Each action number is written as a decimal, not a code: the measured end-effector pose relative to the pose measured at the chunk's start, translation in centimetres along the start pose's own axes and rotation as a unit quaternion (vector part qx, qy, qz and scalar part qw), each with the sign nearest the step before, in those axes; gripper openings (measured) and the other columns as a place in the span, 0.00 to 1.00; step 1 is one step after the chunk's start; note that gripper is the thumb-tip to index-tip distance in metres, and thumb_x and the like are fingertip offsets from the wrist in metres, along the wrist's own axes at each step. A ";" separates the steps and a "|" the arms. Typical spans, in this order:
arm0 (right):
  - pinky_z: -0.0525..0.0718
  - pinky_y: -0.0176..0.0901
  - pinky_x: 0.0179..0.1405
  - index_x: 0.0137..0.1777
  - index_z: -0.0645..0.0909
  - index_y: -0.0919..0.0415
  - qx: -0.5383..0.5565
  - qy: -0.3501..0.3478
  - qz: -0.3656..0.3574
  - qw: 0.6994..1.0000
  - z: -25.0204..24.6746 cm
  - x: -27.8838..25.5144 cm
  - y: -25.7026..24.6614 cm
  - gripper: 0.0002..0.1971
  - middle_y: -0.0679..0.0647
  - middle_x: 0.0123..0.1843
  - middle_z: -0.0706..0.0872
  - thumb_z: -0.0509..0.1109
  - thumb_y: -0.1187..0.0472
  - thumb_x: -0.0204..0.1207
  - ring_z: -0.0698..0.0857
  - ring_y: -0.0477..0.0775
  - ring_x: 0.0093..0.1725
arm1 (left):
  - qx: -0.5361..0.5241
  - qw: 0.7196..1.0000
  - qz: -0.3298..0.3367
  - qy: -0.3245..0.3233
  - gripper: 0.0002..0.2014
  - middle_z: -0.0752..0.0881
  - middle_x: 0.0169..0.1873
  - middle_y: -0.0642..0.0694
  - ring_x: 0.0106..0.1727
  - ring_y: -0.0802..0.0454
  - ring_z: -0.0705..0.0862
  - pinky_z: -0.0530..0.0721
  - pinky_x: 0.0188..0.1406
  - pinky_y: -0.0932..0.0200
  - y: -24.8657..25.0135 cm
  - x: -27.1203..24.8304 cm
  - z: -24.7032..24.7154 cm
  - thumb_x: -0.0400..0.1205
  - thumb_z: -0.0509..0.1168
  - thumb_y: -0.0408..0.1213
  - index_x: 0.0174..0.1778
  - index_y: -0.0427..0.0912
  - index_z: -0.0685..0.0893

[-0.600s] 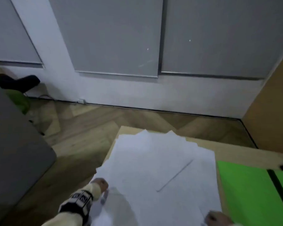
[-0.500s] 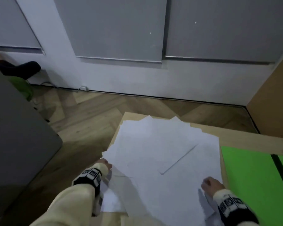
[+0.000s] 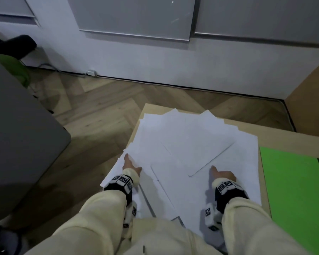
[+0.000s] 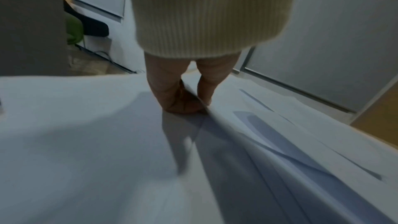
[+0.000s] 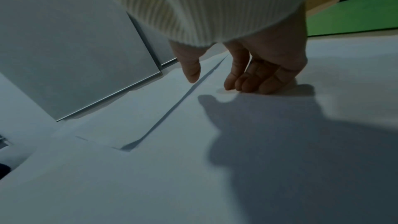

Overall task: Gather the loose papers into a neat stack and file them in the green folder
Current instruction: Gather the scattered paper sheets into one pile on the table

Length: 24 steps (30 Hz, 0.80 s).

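Light wooden surface (image 3: pixel 247 134) carries loose white papers (image 3: pixel 191 144), fanned and overlapping, spilling over its left edge; green folder (image 3: pixel 291 181) lies flat just right of papers.

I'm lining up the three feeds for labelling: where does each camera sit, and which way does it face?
Head: worn on the head, facing forward and down at the loose papers, green folder, both sleeves and hands.
Left wrist: looks along the left hand, fingers on paper.
Right wrist: looks along the right hand, fingertips touching paper, folder behind.
Shared: all three show the papers.
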State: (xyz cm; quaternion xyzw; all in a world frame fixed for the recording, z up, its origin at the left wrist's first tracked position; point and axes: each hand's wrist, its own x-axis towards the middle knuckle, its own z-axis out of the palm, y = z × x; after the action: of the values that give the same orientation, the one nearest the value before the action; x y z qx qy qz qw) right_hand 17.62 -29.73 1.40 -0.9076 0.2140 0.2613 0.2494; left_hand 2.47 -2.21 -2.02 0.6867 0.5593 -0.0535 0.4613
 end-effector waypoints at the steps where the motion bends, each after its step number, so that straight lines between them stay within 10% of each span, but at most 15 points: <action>1: 0.76 0.54 0.64 0.63 0.81 0.63 -0.004 0.011 0.017 1.000 0.1 -0.3 -0.3 0.37 0.65 0.69 0.80 0.60 0.32 0.67 0.82 0.64 0.64 | 0.001 1.000 0.006 -0.015 0.41 0.64 0.80 0.41 0.76 0.37 0.71 0.72 0.76 0.43 0.1 -0.3 0.2 0.80 0.65 0.32 0.83 0.55 0.48; 8: 0.72 0.56 0.67 0.65 0.77 0.61 0.023 0.010 0.039 0.999 1.2 0.4 -2.3 0.40 0.64 0.69 0.74 0.70 0.32 0.61 0.76 0.65 0.68 | 0.054 0.984 0.070 -0.152 0.44 0.66 0.80 0.39 0.53 0.46 0.77 0.82 0.35 0.60 0.1 -1.8 0.5 0.79 0.61 0.21 0.83 0.56 0.48; 14: 0.81 0.47 0.47 0.48 0.82 0.66 -0.025 -0.015 -0.029 0.999 3.1 1.2 -1.8 0.23 0.63 0.59 0.78 0.76 0.47 0.63 0.84 0.64 0.53 | 0.005 0.987 0.049 -0.152 0.43 0.70 0.78 0.38 0.58 0.46 0.79 0.83 0.51 0.59 -0.1 -2.4 0.7 0.80 0.61 0.26 0.84 0.56 0.43; 18: 0.63 0.37 0.27 0.24 0.62 0.61 0.055 0.026 -0.107 0.992 2.3 2.6 -0.8 0.20 0.56 0.25 0.68 0.67 0.68 0.74 0.71 0.54 0.31 | -0.059 0.991 0.042 -0.115 0.35 0.80 0.70 0.38 0.67 0.38 0.82 0.81 0.67 0.48 -0.2 -2.3 0.5 0.78 0.68 0.32 0.80 0.48 0.63; 24: 0.69 0.40 0.42 0.35 0.68 0.65 -0.029 0.029 -0.140 0.989 -2.0 4.0 3.0 0.12 0.67 0.47 0.82 0.54 0.71 0.80 0.73 0.58 0.42 | -0.097 0.993 0.020 -0.068 0.27 0.82 0.64 0.40 0.64 0.39 0.82 0.79 0.61 0.56 0.6 -1.2 -0.9 0.76 0.65 0.20 0.72 0.41 0.74</action>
State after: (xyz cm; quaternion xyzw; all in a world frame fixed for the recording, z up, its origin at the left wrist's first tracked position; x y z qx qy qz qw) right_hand 19.84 -34.27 -0.47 -0.9428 0.0843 0.2030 0.2508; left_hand 2.14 -2.41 -0.39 0.6444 0.5156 -0.0360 0.5635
